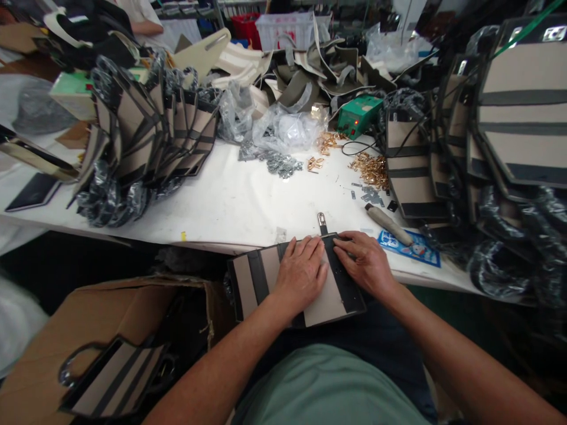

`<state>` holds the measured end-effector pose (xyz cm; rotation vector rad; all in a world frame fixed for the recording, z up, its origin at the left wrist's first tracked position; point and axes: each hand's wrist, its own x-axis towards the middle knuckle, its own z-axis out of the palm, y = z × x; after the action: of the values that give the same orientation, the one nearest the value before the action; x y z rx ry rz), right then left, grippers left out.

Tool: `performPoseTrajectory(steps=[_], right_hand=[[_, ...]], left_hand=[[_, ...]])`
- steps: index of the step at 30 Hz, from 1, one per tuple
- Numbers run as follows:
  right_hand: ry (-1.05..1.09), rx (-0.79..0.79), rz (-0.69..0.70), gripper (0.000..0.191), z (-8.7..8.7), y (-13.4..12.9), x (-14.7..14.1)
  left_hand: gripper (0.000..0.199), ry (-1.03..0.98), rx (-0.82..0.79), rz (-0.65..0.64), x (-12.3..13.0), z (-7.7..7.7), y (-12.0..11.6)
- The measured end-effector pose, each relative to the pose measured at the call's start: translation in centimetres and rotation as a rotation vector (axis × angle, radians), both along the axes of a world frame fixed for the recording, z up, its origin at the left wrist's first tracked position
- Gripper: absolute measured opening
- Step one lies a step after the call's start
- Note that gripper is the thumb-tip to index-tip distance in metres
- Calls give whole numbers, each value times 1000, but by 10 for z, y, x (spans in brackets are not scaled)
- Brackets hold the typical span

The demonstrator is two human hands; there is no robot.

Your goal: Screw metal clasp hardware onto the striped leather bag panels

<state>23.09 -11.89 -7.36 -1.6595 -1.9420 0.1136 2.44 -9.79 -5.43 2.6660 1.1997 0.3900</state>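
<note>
A beige and dark striped bag panel (325, 295) lies across my lap against the table's front edge. My left hand (303, 274) rests flat on its middle, fingers stretched out. At the panel's dark right part is my right hand (365, 260), its thumb and curled fingers at the top edge; whether it pinches something small is hidden. A short dark strap with a metal clasp (322, 221) sticks up from the panel's top edge, between my hands. To the right, a grey-handled tool (390, 225) lies on a blue packet (425, 252).
The white table (221, 200) carries striped bags (146, 130) at left and more bags (522, 112) at right. Gold clasps (372, 170), grey metal pieces (283, 165) and a green box (359, 115) stand behind. A cardboard box (97, 307) is at lower left.
</note>
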Motion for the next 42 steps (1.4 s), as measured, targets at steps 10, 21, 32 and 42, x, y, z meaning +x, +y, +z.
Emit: performPoseTrajectory(steps=[10,21,32,42], right_hand=[[-124,-4,21,27,3,-2,-4],[-292,-93,99,31,22,-4,-8],[-142,-189,-44,27,59,120,19],[-398,-328,-252,24,53,197,112]], left_hand=[[47,37,69,-26,-2,4,3],[47,33,96,-26,-5,4,3],[46,-193,64,-2,-13,-2,7],[51,-236,116,-7,-15,-14,12]])
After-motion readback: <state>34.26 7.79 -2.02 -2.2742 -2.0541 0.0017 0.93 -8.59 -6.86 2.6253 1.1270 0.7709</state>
